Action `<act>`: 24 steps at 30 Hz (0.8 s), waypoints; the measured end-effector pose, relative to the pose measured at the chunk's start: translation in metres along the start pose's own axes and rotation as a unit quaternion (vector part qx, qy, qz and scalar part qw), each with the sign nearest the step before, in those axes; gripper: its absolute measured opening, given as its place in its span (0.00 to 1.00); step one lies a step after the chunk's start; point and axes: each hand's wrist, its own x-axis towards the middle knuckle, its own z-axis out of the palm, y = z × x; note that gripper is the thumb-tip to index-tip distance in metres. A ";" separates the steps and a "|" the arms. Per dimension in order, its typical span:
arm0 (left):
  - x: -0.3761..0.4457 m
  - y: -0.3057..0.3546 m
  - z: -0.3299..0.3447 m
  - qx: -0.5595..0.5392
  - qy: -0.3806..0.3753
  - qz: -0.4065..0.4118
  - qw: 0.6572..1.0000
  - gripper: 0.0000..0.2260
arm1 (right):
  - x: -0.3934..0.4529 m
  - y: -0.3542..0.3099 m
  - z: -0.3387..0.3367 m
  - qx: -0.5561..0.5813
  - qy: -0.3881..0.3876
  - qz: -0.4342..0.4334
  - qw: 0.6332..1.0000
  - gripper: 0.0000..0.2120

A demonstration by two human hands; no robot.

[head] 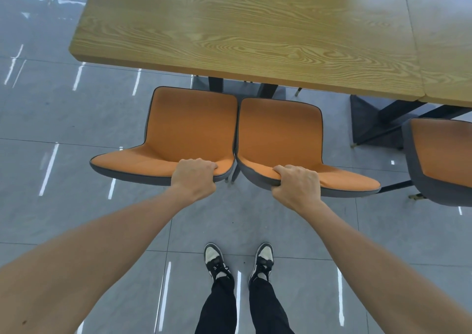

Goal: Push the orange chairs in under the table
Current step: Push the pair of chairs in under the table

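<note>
From my remote station, I noted the grey tiled floor (51,119) at far left, then the left orange chair (189,126), standing just short of the wooden table (229,27) with its seat front near the table's near edge and not yet beneath it. My left hand (194,176) gripped the top edge of that chair's backrest, fingers curled over the rim. The right orange chair (278,139) stood directly beside the first, the two shells touching or nearly so, likewise clear of the tabletop. My right hand (297,187) gripped its backrest rim in the same manner. A third orange chair (439,155) sat at far right, untouched. Judged step: both chairs grasped, push not yet completed. The next move would call for an even forward push on both backrests, keeping the chairs parallel so that the seats pass under the edge without the legs fouling the dark table base (370,119).
</note>
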 end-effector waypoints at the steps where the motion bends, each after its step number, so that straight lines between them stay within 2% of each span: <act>1: 0.000 0.001 0.000 0.000 0.002 -0.002 1.000 0.17 | 0.000 -0.001 0.000 -0.001 0.000 0.002 1.000 0.13; 17: -0.002 0.002 -0.001 -0.011 0.003 -0.017 1.000 0.17 | 0.001 0.000 0.000 0.003 -0.017 0.018 1.000 0.13; 24: -0.001 -0.002 0.001 -0.039 -0.014 -0.001 0.999 0.15 | -0.002 0.004 -0.003 0.041 -0.028 -0.002 0.999 0.18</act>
